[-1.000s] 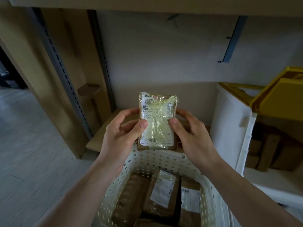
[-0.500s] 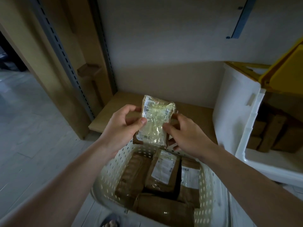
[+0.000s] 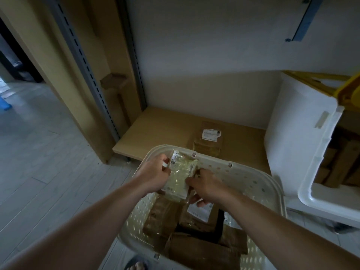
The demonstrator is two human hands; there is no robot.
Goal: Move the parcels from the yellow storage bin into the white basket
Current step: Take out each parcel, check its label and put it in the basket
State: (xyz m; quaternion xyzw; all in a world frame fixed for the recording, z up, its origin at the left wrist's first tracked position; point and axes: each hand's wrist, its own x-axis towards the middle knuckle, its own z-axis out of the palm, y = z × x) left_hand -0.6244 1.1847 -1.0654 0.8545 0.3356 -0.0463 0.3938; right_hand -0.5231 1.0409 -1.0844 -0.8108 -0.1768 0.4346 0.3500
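Both hands grip one parcel (image 3: pixel 180 177) by its long sides: the left hand (image 3: pixel 155 175) pinches the left edge near the top, and the right hand (image 3: pixel 205 185) curls its fingers round the lower right edge. It is held tilted just inside the far left part of the white basket (image 3: pixel 253 174), above the brown parcels (image 3: pixel 194 230) already lying at the bottom. Its wrap is clear, glossy and crinkled over a pale printed label, so I judge it light, soft enough to bend and somewhat slippery; holding it by opposite edges suits it better than a one-sided pinch, which could let the film slide. The basket rim curves close behind the parcel's top edge, and the perforated left wall is near the left hand, so there is little room on that side. More open room lies toward the middle and right of the basket, where a dark gap shows between the brown parcels. Another labelled parcel (image 3: pixel 209 141) lies on the wooden shelf (image 3: pixel 155 129) just beyond the basket. To the right stands the storage bin (image 3: pixel 302 133), white-walled with a raised yellow lid (image 3: pixel 348 88), and more brown parcels show inside it.
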